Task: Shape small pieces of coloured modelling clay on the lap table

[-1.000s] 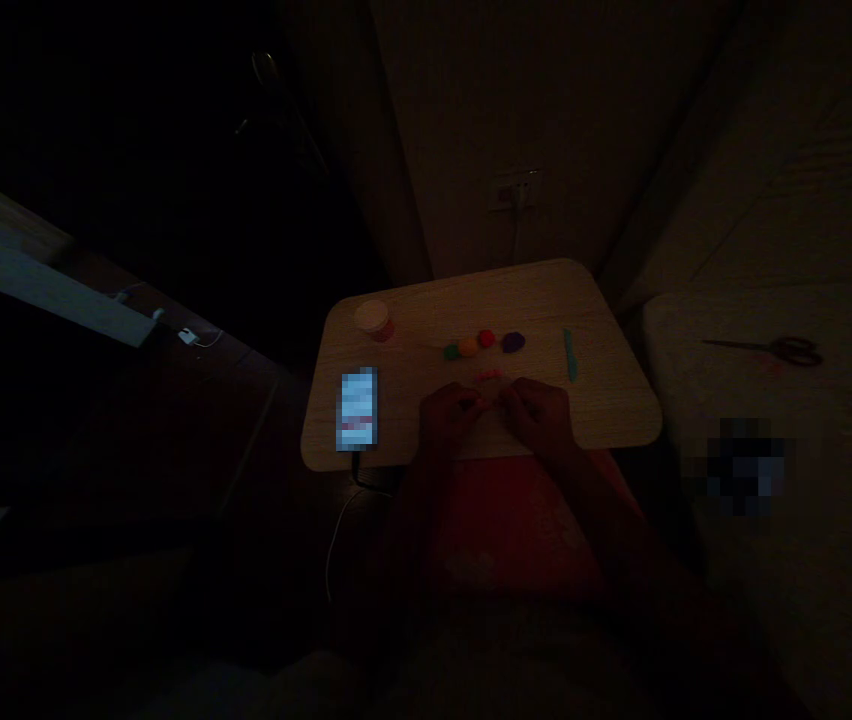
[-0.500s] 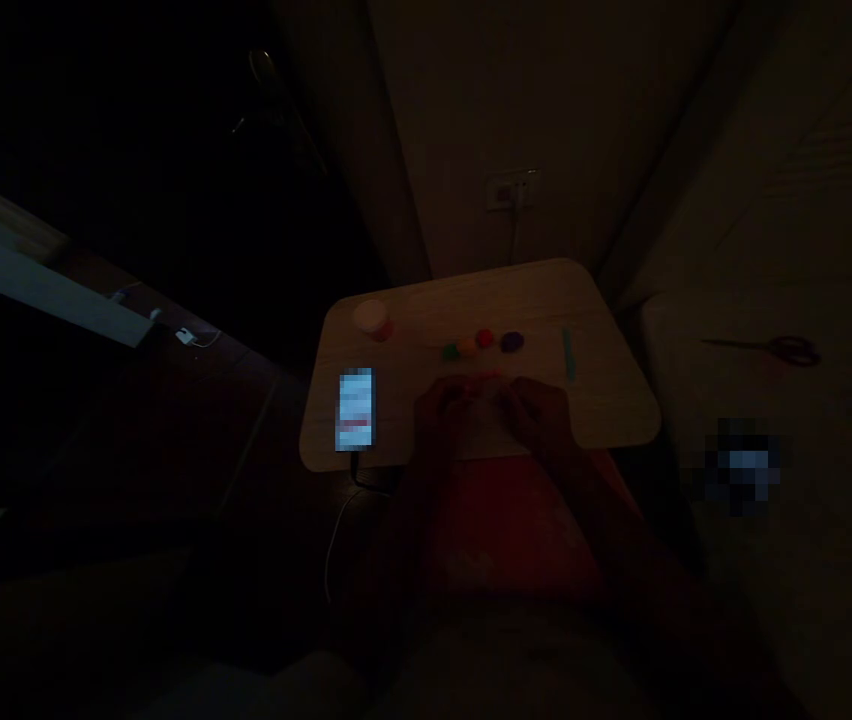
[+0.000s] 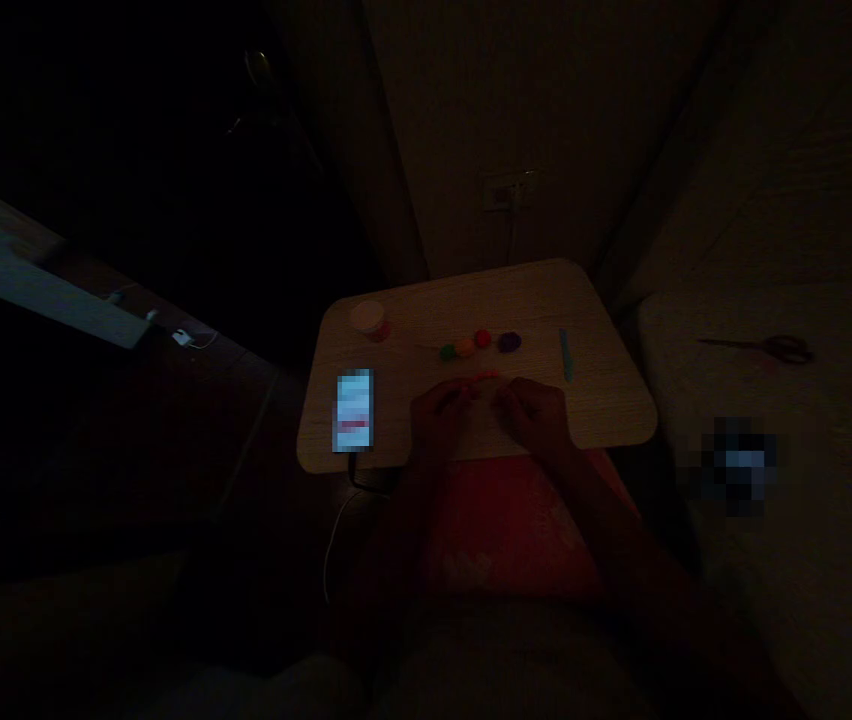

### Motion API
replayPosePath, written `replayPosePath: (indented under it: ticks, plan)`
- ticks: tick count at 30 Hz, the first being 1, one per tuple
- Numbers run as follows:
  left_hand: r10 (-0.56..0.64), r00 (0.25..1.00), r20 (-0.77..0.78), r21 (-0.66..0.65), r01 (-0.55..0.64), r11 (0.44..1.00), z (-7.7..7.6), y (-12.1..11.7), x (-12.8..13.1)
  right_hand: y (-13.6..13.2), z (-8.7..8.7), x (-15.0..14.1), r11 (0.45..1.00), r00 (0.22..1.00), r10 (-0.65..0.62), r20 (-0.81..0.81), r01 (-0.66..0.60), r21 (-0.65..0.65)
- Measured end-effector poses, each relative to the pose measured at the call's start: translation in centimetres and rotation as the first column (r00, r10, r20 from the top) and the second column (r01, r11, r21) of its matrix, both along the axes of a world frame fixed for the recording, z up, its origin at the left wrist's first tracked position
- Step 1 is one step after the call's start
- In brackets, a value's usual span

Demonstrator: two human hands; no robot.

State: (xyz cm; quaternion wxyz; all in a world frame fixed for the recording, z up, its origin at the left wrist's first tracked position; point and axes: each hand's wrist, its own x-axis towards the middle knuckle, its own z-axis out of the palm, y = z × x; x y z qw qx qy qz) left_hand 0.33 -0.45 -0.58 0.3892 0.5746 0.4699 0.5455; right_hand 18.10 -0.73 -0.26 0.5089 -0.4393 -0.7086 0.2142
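Note:
In dim light, my left hand (image 3: 439, 412) rests over the front of a small wooden table (image 3: 396, 440), fingers curled together. Something small and reddish shows at its fingertips, too dark to name. Opposite it, my right hand (image 3: 535, 412) has its fingers bent in a pinch; whatever it holds, if anything, is hidden. Small orange-red bits (image 3: 486, 376) lie just beyond the fingertips. Behind them sit soft-looking lumps like modelling clay: a green lump (image 3: 448, 353), an orange lump (image 3: 465, 348), a red lump (image 3: 483, 339) and a purple lump (image 3: 510, 342).
A lidded tub (image 3: 368, 320) stands at the table's back left. Nearer is a lit phone (image 3: 354, 410) with a cable. A teal flat stick (image 3: 566, 355) lies on the right. Scissors (image 3: 782, 348) rest on a pale surface beyond the table. A wall socket (image 3: 510, 192) is behind.
My hands have drawn slightly apart, so the orange-red bits between them show more plainly. The view has shifted a little; the lumps and phone stay in place.

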Motion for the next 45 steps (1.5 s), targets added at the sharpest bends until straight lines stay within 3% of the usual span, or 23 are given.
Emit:
replayPosePath:
  ticks: [11, 20, 26, 30, 34, 38, 41, 45]
  plan:
    - [0.012, 0.988, -0.156, 0.143, 0.011, 0.990, 0.4, 0.2, -0.4, -0.1, 0.2, 0.0, 1.000, 1.000, -0.007, 0.001, 0.007, 0.004]
    - [-0.014, 0.985, -0.174, 0.112, 0.034, 0.993, 0.5, 0.3, -0.6, 0.0, 0.0, -0.1, 1.000, 1.000, -0.010, 0.006, 0.011, -0.009]
    - [-0.006, 0.992, -0.123, 0.008, 0.007, 1.000, 0.2, 0.1, -0.3, 0.0, -0.1, -0.1, 1.000, 1.000, -0.009, 0.004, 0.009, 0.015]
    - [-0.080, 0.991, -0.111, -0.045, 0.076, 0.996, 0.4, -0.4, 0.2, 0.1, 0.5, -0.4, 0.997, 1.000, -0.024, 0.015, 0.023, 0.072]
    - [-0.097, 0.993, 0.065, -0.122, 0.105, 0.987, 1.0, -1.4, 1.6, 1.3, 2.5, -1.5, 0.983, 0.997, -0.015, 0.074, 0.001, 0.185]
    - [-0.063, 0.979, 0.195, -0.216, 0.106, 0.971, 1.7, -2.0, 2.8, 3.4, 4.5, -2.9, 0.982, 0.969, -0.040, 0.245, -0.007, 0.189]
    - [-0.049, 0.981, 0.187, -0.234, 0.093, 0.968, 2.4, -2.0, 2.7, 4.2, 4.6, -3.4, 0.986, 0.917, -0.053, 0.395, -0.013, 0.163]
    - [-0.017, 0.986, 0.165, -0.265, 0.061, 0.962, 3.1, -1.3, 2.2, 3.0, 3.9, -3.7, 0.984, 0.862, 0.069, 0.503, -0.141, 0.107]
